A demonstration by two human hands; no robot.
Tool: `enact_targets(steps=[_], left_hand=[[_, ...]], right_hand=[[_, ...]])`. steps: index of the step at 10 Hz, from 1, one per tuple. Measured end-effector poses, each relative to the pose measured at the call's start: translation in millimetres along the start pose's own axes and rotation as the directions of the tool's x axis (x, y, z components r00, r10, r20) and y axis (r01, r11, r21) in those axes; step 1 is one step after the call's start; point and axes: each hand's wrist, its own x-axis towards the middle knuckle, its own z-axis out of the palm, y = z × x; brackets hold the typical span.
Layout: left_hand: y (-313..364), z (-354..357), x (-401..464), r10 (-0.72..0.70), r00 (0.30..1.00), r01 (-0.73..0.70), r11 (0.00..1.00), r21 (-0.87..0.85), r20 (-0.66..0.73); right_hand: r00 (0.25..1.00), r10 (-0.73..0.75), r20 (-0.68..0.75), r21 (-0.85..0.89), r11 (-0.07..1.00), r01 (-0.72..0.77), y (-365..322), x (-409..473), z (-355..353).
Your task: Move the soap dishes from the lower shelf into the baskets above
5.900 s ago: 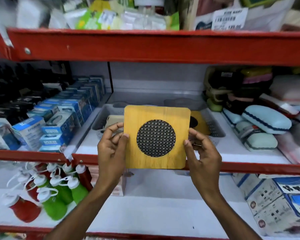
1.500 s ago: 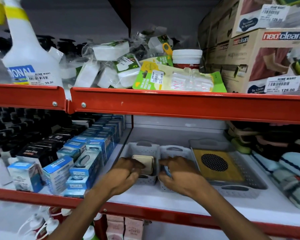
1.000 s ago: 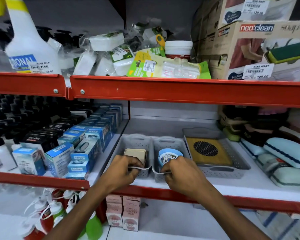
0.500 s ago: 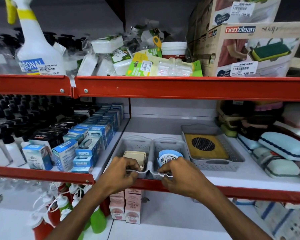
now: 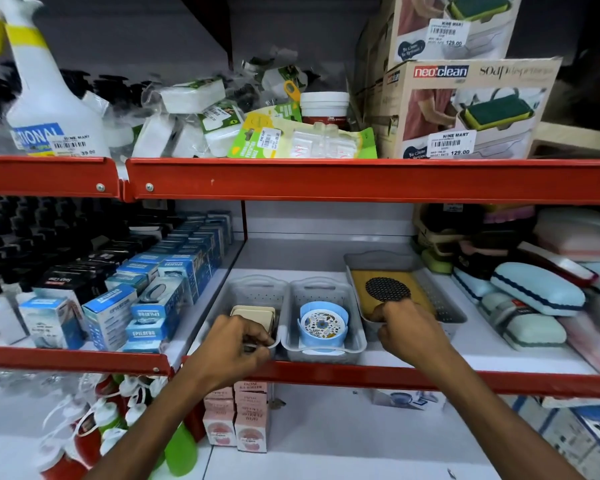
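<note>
Left grip [image 5: 238, 344]: we note the fingers pinched on the front rim of the left basket [image 5: 253, 292], which holds a stack of beige soap dishes [image 5: 255, 315]. Right grip [image 5: 404, 329]: curled closed at the near end of the wide tray basket [image 5: 444, 306]; we cannot tell whether it clasps the rim or the wooden dish [image 5: 388, 292] with its black mesh circle lying inside. Between them, the middle basket [image 5: 321, 289] carries a blue floral soap dish [image 5: 323, 325]. All three baskets stand side by side on the white shelf [image 5: 326, 254], behind its red front rail [image 5: 361, 374].
</note>
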Motion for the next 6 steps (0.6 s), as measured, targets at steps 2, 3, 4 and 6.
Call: enact_targets(steps=[2, 3, 4, 6], left_hand=[[2.7, -0.6, 1.3, 0.001, 1.0, -0.001, 1.0, 0.01, 0.02], [-0.1, 0.9, 2.4, 0.007, 1.0, -0.007, 1.0, 0.019, 0.019], [-3.6, 2.5, 3.6, 0.012, 1.0, -0.014, 0.999, 0.044, 0.026], [2.0, 1.2, -0.4, 0.113, 0.993, -0.108, 0.982, 0.154, -0.024]], right_hand=[[0.995, -0.057, 0.081, 0.008, 0.998, 0.057, -6.2, -26.0, -18.5], [0.989, -0.098, 0.111, 0.032, 0.995, 0.095, -2.0, -32.2, -14.8], [0.986, -0.129, 0.108, -0.02, 0.991, 0.132, -0.9, -34.8, -12.6], [0.994, -0.106, 0.042, 0.022, 0.994, 0.105, -3.0, -43.1, -17.3]])
